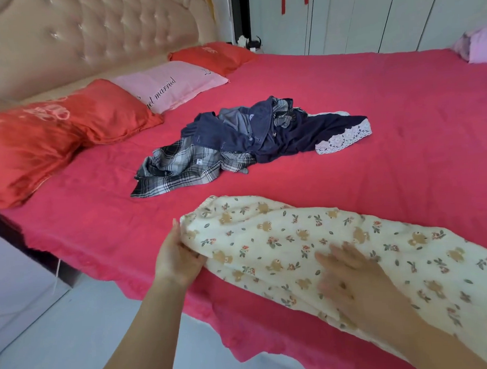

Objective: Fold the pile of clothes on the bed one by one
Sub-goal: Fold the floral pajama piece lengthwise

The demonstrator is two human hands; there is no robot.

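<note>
- Left hand [178,259] grips the end of the cream bear-print garment [267,239], fingers curled round its edge.
- Right hand [352,280], blurred, presses flat on the same garment, fingers spread.
- The pile of clothes [243,139] lies on the bed [372,95] beyond both hands, well apart.

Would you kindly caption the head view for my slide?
Left hand grips the end of a bear-print garment while right hand rests flat on it; a clothes pile lies behind.
</note>
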